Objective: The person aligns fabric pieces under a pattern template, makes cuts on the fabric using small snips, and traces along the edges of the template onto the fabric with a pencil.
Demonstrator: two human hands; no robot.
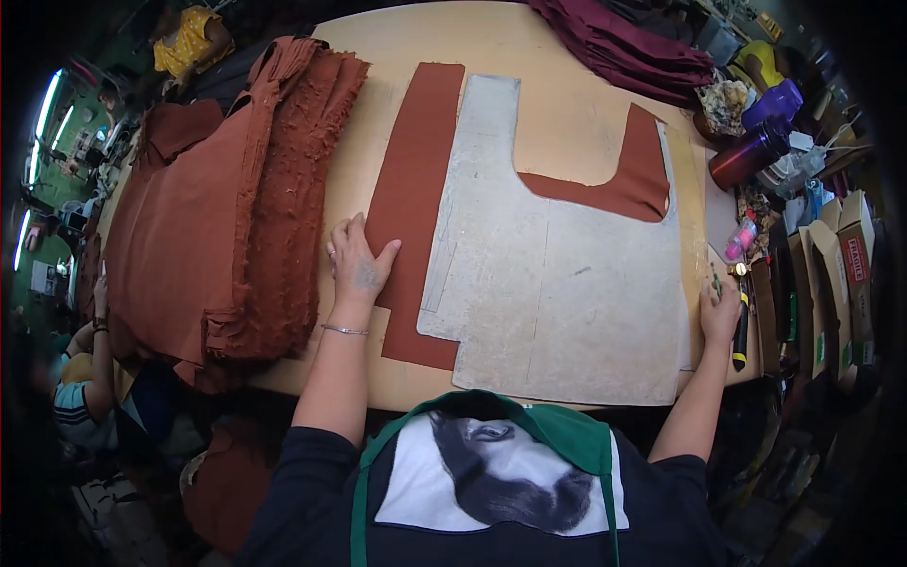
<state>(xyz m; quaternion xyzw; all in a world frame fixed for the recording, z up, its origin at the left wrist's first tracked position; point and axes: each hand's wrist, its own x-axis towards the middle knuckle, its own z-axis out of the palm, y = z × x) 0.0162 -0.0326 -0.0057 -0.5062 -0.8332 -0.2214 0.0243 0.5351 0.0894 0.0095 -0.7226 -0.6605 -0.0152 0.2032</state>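
Note:
A grey, worn pattern board (576, 293) with a U-shaped notch lies flat on a rust-red fabric piece (413, 189), whose edges show at the left and in the notch. My left hand (361, 263) rests on the left edge of that fabric, fingers apart and thumb out, holding nothing. At the table's right edge my right hand (720, 307) is closed around a slim green pen-like thing (715, 276), mostly covered by the fingers. Beside that hand lies a tool with a black-and-yellow handle (741, 335) and a brass-coloured head.
A thick stack of rust-red fabric (189, 227) stands on the table (359, 28) at left. Maroon cloth (624, 47) lies at the back. A purple tumbler (751, 151), a pink bottle (742, 236) and cardboard boxes (855, 246) crowd the right. Other people (85, 387) are at left.

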